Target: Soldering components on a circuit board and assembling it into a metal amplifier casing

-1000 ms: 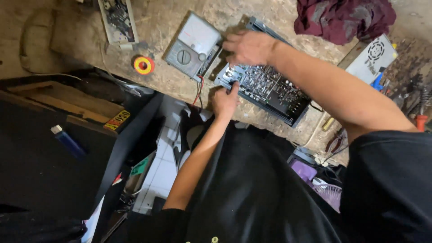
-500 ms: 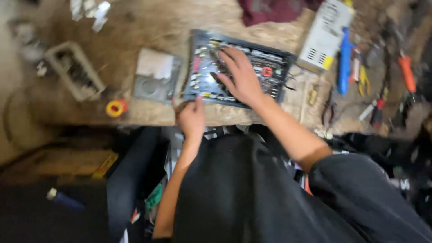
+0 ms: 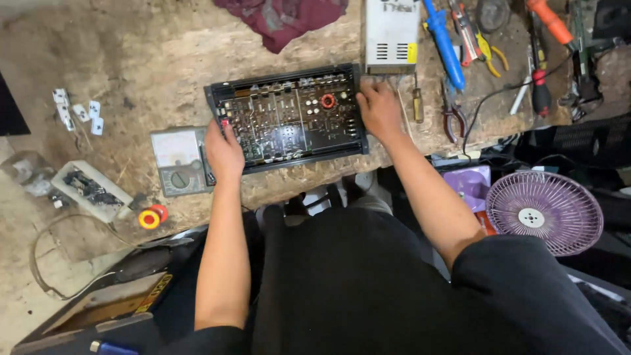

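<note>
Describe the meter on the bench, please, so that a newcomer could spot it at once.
On the wooden bench lies an open black circuit chassis. Just left of it, beside the left hand, lies the meter: a flat grey box with a pale dial window above a round knob.

Looks like a small electronics repair workshop — rough wooden bench (image 3: 151, 59) with an opened amplifier board (image 3: 289, 118), an analog multimeter (image 3: 179, 161), pliers (image 3: 453, 118), screwdrivers (image 3: 444, 43) and a metal power supply (image 3: 392, 33) scattered around — pretty cluttered.
</note>
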